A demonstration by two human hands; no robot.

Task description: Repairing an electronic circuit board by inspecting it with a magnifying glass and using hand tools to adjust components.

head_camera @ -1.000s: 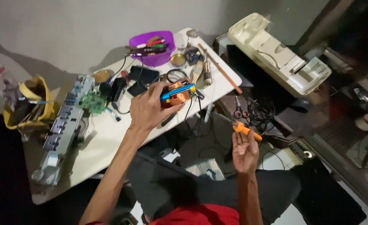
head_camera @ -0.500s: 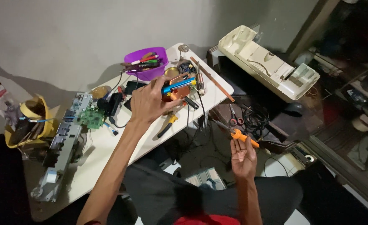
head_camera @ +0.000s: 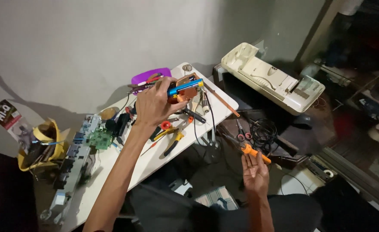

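Observation:
My left hand (head_camera: pixel 154 105) reaches over the white table (head_camera: pixel 112 165) and grips a small orange-and-blue device (head_camera: pixel 184 89), holding it above the tools near the table's far end. Off the table's right side, my right hand (head_camera: pixel 254 169) is palm up and holds an orange-handled tool (head_camera: pixel 250 150) whose dark tip points left. Under the left hand lie yellow-handled pliers (head_camera: pixel 174 139) and red-handled tools (head_camera: pixel 165 125).
A purple bowl (head_camera: pixel 150 76) with tools sits at the table's far edge. A green circuit board (head_camera: pixel 99 138) and a long grey part (head_camera: pixel 71 169) lie at the left end. A cream printer housing (head_camera: pixel 273 79) stands at right above scissors (head_camera: pixel 240 131) and black cables (head_camera: pixel 262 131). A yellow container (head_camera: pixel 43 144) hangs at left.
The view has shifted and come closer. My left hand lifted the orange-and-blue device up and toward the table's far end. My right hand keeps the orange-handled tool, roughly in place.

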